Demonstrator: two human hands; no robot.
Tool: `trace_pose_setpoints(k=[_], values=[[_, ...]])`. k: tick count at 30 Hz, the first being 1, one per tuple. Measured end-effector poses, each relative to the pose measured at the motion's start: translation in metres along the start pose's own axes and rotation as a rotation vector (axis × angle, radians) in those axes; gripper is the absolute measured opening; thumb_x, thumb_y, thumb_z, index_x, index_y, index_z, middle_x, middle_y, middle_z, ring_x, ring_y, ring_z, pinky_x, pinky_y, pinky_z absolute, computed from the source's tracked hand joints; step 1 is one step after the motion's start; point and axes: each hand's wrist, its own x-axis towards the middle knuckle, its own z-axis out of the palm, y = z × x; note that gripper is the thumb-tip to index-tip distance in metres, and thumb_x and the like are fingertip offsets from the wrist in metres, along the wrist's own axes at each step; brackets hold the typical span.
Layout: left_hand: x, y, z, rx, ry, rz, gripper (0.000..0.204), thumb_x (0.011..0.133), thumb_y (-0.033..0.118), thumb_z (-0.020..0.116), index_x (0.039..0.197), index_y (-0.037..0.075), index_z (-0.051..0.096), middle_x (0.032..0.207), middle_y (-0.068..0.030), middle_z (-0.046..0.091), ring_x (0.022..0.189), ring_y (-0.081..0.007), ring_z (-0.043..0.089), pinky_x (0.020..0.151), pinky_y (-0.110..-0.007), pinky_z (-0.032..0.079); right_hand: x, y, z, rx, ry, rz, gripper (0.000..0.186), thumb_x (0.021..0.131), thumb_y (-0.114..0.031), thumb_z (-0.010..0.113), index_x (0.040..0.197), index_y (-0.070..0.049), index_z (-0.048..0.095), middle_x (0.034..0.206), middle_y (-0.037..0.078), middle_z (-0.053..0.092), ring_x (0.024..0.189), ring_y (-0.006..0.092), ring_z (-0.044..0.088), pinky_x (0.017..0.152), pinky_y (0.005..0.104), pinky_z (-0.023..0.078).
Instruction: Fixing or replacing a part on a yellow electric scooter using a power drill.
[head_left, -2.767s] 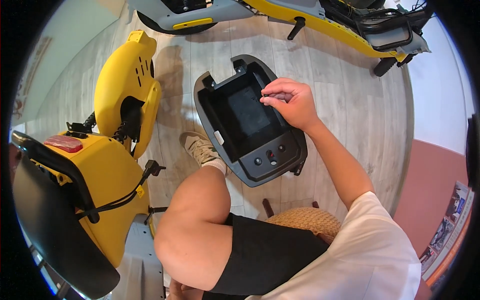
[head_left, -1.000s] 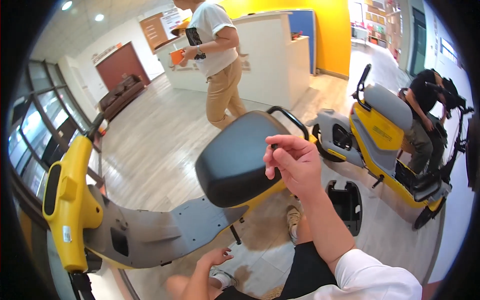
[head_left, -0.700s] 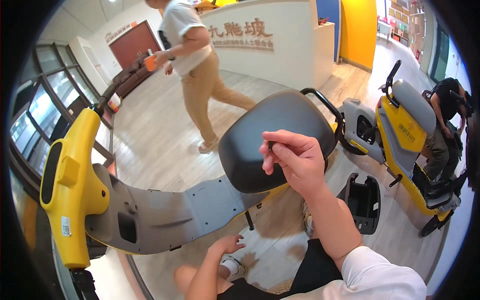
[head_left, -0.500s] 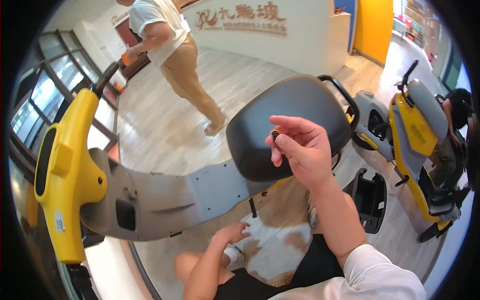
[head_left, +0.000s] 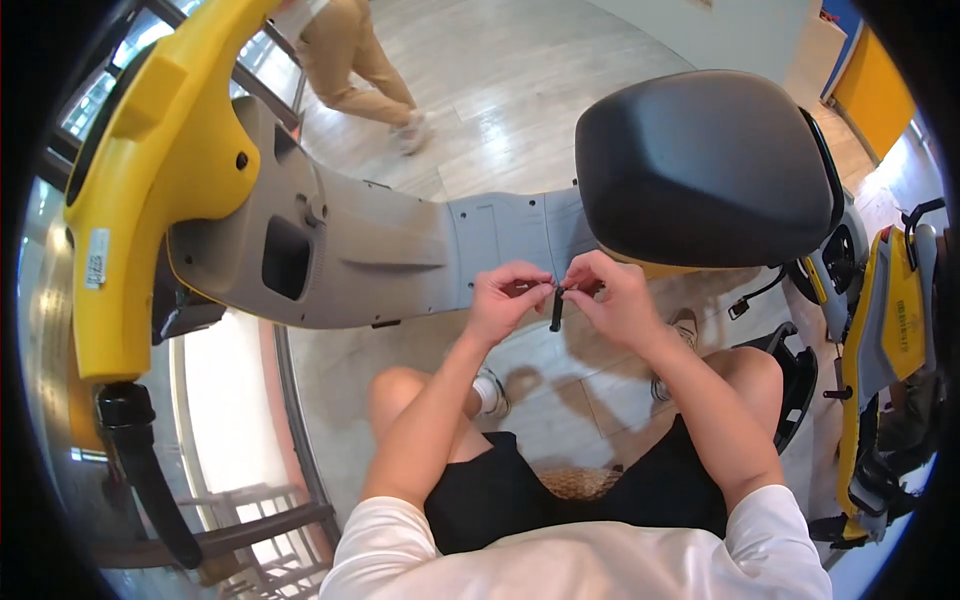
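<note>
My left hand (head_left: 508,298) and my right hand (head_left: 610,292) meet fingertip to fingertip at the near side of the yellow and grey electric scooter (head_left: 390,245). Both are closed in a pinch. The small black screw that the right hand held shortly before is mostly hidden between the fingers. What the left fingertips grip is too small to make out. Just below the fingertips a short black peg (head_left: 557,312) sticks out from the scooter's lower edge. The rounded black seat (head_left: 705,165) lies beyond and to the right of my hands.
A second yellow scooter (head_left: 890,320) stands at the far right. Beside my right knee, a black plastic part (head_left: 797,385) lies on the floor. A cable with a black connector (head_left: 740,308) hangs under the seat. Another person (head_left: 350,65) walks behind the scooter.
My right hand has come down from in front of the seat to the scooter's lower edge. My left hand has risen to meet it and closed. The view has tilted downward.
</note>
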Motion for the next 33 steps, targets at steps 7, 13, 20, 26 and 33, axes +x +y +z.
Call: trace_pose_setpoints(k=[7, 13, 20, 26, 33], values=[[-0.01, 0.001, -0.006, 0.085, -0.103, 0.047, 0.021, 0.08, -0.007, 0.07, 0.099, 0.001, 0.071, 0.096, -0.0092, 0.066, 0.08, -0.0131, 0.063, 0.062, -0.026, 0.055, -0.007, 0.002, 0.012, 0.01, -0.046, 0.036, 0.025, 0.077, 0.004, 0.07, 0.097, -0.002, 0.056, 0.084, 0.012, 0.069, 0.076, 0.0218, 0.07, 0.064, 0.0301, 0.055], [-0.012, 0.006, -0.002, 0.383, -0.157, 0.066, 0.018, 0.078, -0.004, 0.074, 0.095, 0.001, 0.071, 0.089, -0.0058, 0.065, 0.074, -0.0099, 0.062, 0.063, -0.023, 0.052, -0.014, 0.016, 0.019, -0.056, -0.092, 0.031, 0.025, 0.076, 0.005, 0.069, 0.096, -0.003, 0.056, 0.084, 0.014, 0.068, 0.077, 0.0271, 0.07, 0.065, 0.0323, 0.055], [-0.017, -0.04, -0.055, 0.609, -0.112, -0.306, 0.016, 0.075, 0.003, 0.077, 0.089, 0.001, 0.071, 0.078, -0.0055, 0.066, 0.069, -0.0101, 0.062, 0.061, -0.024, 0.051, -0.021, 0.029, 0.013, -0.379, -0.502, 0.15, 0.024, 0.074, 0.0, 0.071, 0.093, -0.001, 0.057, 0.088, 0.016, 0.067, 0.089, 0.0355, 0.065, 0.075, 0.0433, 0.053], [-0.046, -0.09, -0.162, 0.855, 0.368, -0.73, 0.021, 0.075, 0.007, 0.078, 0.093, -0.001, 0.071, 0.073, -0.0069, 0.068, 0.069, -0.0116, 0.064, 0.06, -0.028, 0.053, -0.03, 0.018, -0.009, -0.696, -1.06, 0.244, 0.038, 0.072, -0.01, 0.076, 0.106, -0.004, 0.063, 0.095, 0.018, 0.067, 0.095, 0.0358, 0.063, 0.083, 0.0452, 0.05], [-0.039, -0.14, -0.154, 1.046, 0.502, -0.466, 0.022, 0.075, 0.009, 0.077, 0.094, -0.001, 0.072, 0.079, -0.0114, 0.072, 0.069, -0.0166, 0.068, 0.07, -0.031, 0.055, -0.029, 0.001, -0.011, -0.673, -1.182, 0.314, 0.03, 0.074, -0.011, 0.074, 0.1, -0.001, 0.064, 0.094, 0.018, 0.068, 0.095, 0.0342, 0.065, 0.081, 0.0434, 0.052]])
